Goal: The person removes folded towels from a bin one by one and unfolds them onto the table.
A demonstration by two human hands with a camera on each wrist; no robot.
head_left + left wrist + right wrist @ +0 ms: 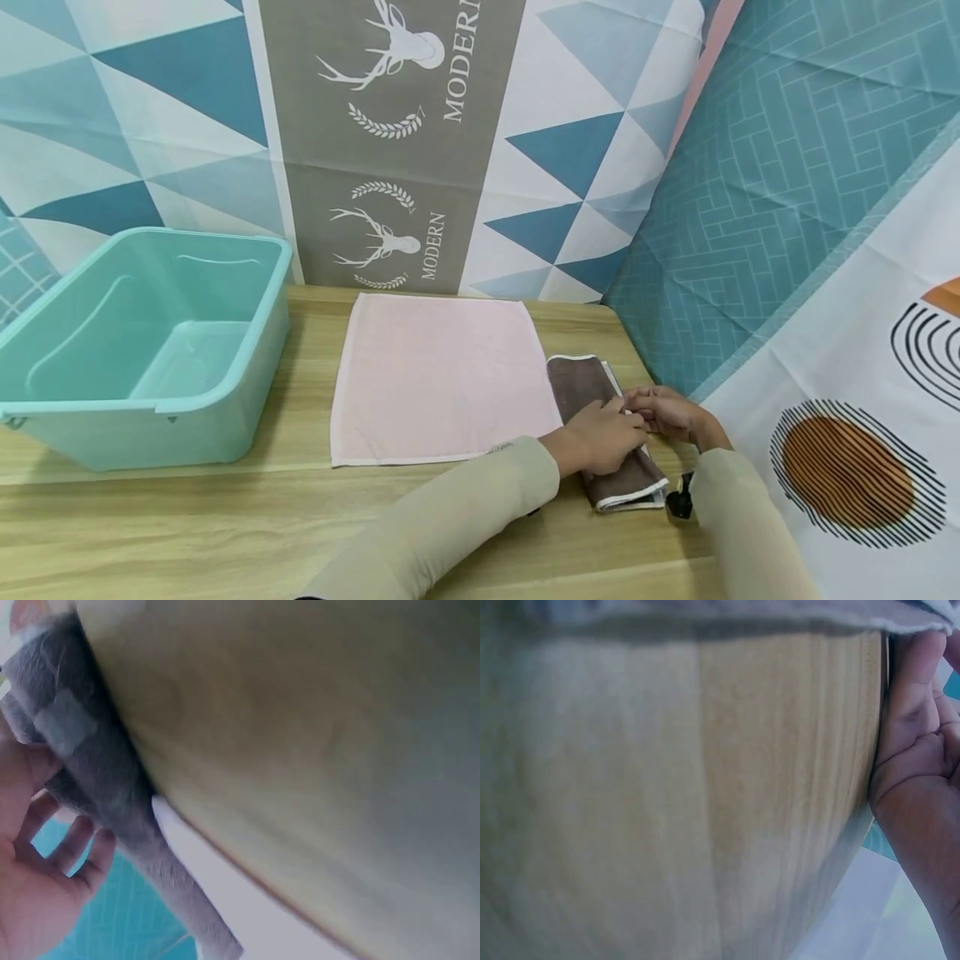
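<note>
A brown towel [579, 385] with white edging lies folded into a narrow strip on the right of the table. Across its middle reaches my left hand [603, 433], fingers bent at the towel's right edge. From the other side my right hand [666, 412] pinches that same long edge, fingertips close to the left hand's. In the left wrist view the thumb and curled fingers hold the towel's fold. The right wrist view has the thumb right at the white-edged cloth. A pink towel [442, 375] is spread flat to the left, bordering the brown one.
A mint-green plastic tub [258, 350] stands on the left of the wooden table [225, 525]. Patterned cloth [390, 158] hangs behind the table, and more cloth [810, 208] hangs along the right side. A small black object [680, 500] shows beside the right sleeve.
</note>
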